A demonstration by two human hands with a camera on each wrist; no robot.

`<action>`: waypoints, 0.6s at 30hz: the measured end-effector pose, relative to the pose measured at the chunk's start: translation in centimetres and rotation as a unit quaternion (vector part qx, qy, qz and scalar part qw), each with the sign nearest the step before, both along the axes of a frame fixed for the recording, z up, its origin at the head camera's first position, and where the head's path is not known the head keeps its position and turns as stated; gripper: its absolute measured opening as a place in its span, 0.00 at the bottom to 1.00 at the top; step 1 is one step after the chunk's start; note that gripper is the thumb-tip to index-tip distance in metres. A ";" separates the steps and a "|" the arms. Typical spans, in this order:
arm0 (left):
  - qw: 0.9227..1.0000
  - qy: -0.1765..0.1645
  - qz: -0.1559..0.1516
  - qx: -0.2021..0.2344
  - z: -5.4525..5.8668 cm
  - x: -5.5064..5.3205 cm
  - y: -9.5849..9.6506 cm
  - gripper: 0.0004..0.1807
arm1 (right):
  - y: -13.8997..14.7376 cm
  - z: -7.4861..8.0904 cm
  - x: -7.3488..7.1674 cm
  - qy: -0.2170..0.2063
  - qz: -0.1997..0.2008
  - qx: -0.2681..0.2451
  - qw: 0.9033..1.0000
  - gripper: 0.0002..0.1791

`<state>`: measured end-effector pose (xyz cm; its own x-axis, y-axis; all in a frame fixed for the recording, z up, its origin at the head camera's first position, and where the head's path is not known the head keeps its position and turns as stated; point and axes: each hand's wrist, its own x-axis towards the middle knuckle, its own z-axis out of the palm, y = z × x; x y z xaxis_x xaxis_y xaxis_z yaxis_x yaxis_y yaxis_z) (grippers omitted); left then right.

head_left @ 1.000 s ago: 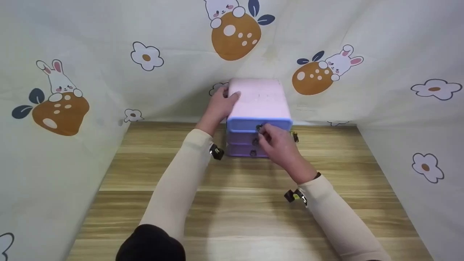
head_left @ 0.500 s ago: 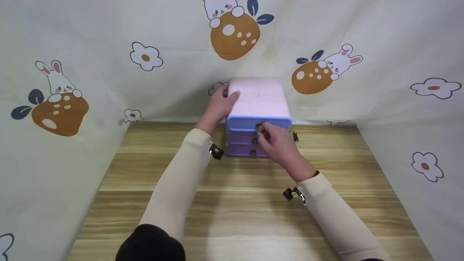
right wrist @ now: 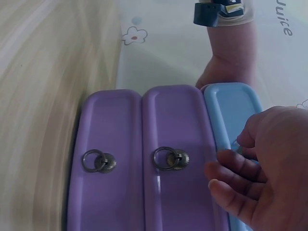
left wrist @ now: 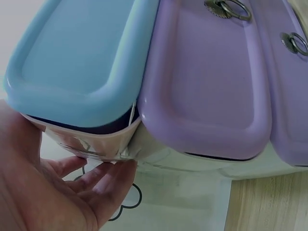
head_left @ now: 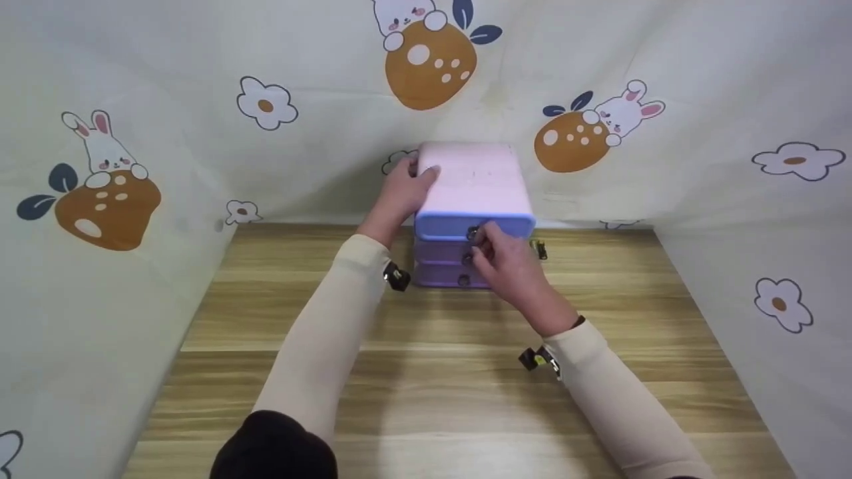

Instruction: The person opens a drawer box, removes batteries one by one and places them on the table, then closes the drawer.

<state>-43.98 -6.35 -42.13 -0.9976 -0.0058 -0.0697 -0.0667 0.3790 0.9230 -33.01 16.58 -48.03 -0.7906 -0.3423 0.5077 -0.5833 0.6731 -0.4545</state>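
Observation:
A small drawer cabinet (head_left: 474, 179) with a pink top stands against the back cloth. Its top drawer (left wrist: 79, 57) has a light blue front; two purple drawers (right wrist: 180, 115) sit below it. A dark gap shows behind the blue front's edge in the left wrist view. My left hand (head_left: 403, 191) grips the cabinet's upper left side, thumb on the top and fingers against the side. With thumb and index finger my right hand (head_left: 512, 266) pinches the ring pull (head_left: 473, 233) of the blue drawer, the other fingers bent below. In the right wrist view that ring is mostly hidden.
Metal ring pulls (right wrist: 94, 161) hang on both purple fronts. The cabinet rests on a wood-grain tabletop (head_left: 426, 399). Pale cloth (head_left: 319, 166) printed with rabbits and flowers rises behind and at both sides.
The view shifts very slightly. Both hands keep their places on the cabinet and the blue drawer's ring pull; no clear drawer movement shows.

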 end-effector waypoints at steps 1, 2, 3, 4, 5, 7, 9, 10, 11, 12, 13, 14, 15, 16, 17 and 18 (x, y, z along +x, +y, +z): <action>1.000 -0.001 -0.001 -0.001 0.1 0.0 0.0 0.38 | 0.1 -0.2 0.1 0.000 0.001 0.002 1.000 0.06; 1.000 -0.001 -0.003 -0.003 0.2 0.0 0.0 0.39 | 0.2 -0.4 0.1 0.001 0.003 0.002 1.000 0.07; 1.000 -0.001 -0.004 -0.005 0.2 0.0 0.0 0.39 | 0.2 -0.6 0.2 0.000 0.006 0.003 1.000 0.07; 1.000 0.000 -0.005 -0.008 0.3 0.0 -0.1 0.39 | 0.3 -0.9 0.3 0.001 0.009 0.005 1.000 0.08; 1.000 0.002 -0.007 -0.009 0.4 0.0 -0.1 0.39 | 0.4 -1.1 0.4 0.002 0.010 0.009 1.000 0.08; 1.000 0.004 -0.008 -0.011 0.5 0.1 -0.2 0.40 | 0.6 -1.6 0.6 -0.001 0.014 0.015 1.000 0.08; 1.000 0.006 -0.009 -0.011 0.5 0.1 -0.3 0.40 | 0.7 -2.1 1.0 -0.015 0.015 0.023 1.000 0.08; 1.000 0.007 -0.010 -0.010 0.6 0.1 -0.4 0.40 | 0.7 -2.4 1.2 -0.025 0.014 0.030 0.999 0.08; 1.000 0.007 -0.010 -0.007 0.6 0.0 -0.4 0.40 | 0.7 -2.6 1.4 -0.037 0.012 0.036 0.999 0.08; 1.000 0.005 -0.010 -0.006 0.7 0.0 -0.4 0.40 | 0.7 -2.9 1.6 -0.048 0.011 0.044 0.998 0.08; 1.000 0.004 -0.010 -0.004 0.7 0.0 -0.4 0.41 | 0.6 -3.1 1.8 -0.059 0.010 0.050 0.997 0.08; 1.000 0.004 -0.010 -0.003 0.7 0.0 -0.4 0.41 | 0.6 -3.3 1.9 -0.067 0.007 0.059 0.996 0.09; 1.000 0.005 -0.009 -0.002 0.8 0.0 -0.4 0.41 | 0.5 -3.5 2.0 -0.071 0.006 0.066 0.995 0.10; 1.000 0.007 -0.009 -0.001 0.7 0.0 -0.3 0.41 | 0.5 -3.6 2.1 -0.073 0.005 0.072 0.995 0.12; 1.000 0.008 -0.008 0.000 0.7 0.0 -0.3 0.41 | 0.5 -3.8 2.2 -0.074 0.005 0.077 0.994 0.14; 1.000 0.010 -0.008 -0.002 0.6 0.0 -0.2 0.41 | 0.4 -3.9 2.3 -0.073 0.004 0.081 0.994 0.16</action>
